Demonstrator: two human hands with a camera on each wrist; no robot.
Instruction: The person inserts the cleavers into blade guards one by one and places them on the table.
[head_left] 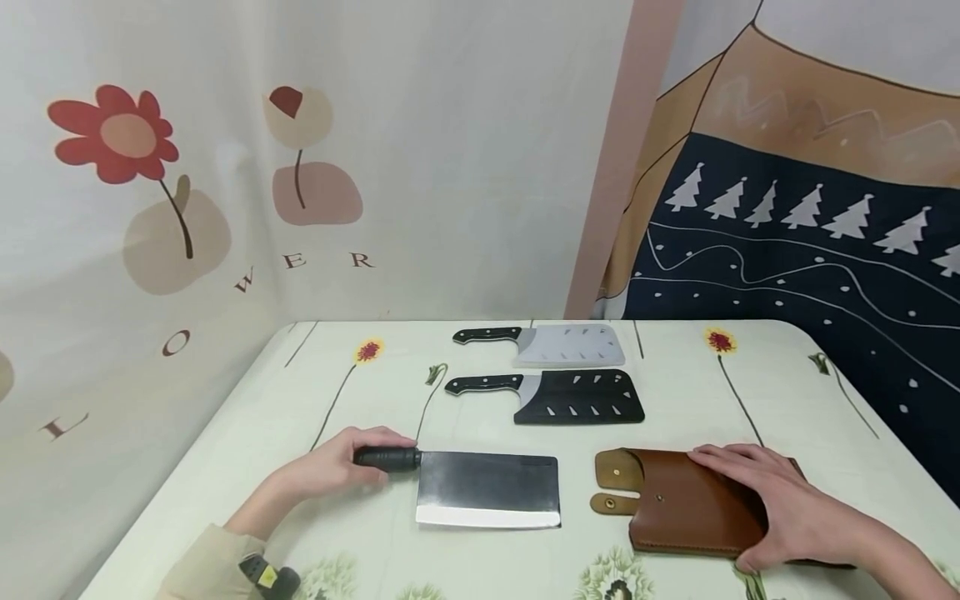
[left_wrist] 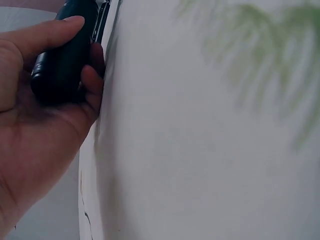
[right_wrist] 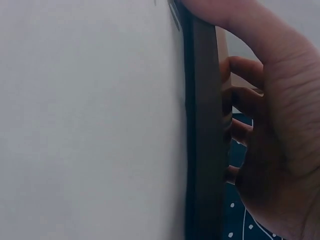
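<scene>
A cleaver [head_left: 487, 490] with a broad steel blade lies flat, blade to the right. My left hand [head_left: 341, 462] grips its black handle [left_wrist: 65, 55]; the left wrist view shows the thumb on top and fingers curled beneath. To the right lies a brown leather sheath [head_left: 697, 504] with two tan snap straps [head_left: 618, 471] facing the cleaver. Across its right part my right hand [head_left: 795, 508] holds it, thumb at the near edge and fingers over the far side. The right wrist view has the sheath's dark side edge [right_wrist: 207, 125] below the curled fingers. Blade and sheath are apart.
Behind the cleaver lie two more cleavers with black handles, one in a black slotted guard [head_left: 581, 397], the other in a translucent white guard [head_left: 573, 345]. A floral cloth covers the table [head_left: 375, 558]. Printed curtains [head_left: 450, 167] hang behind it.
</scene>
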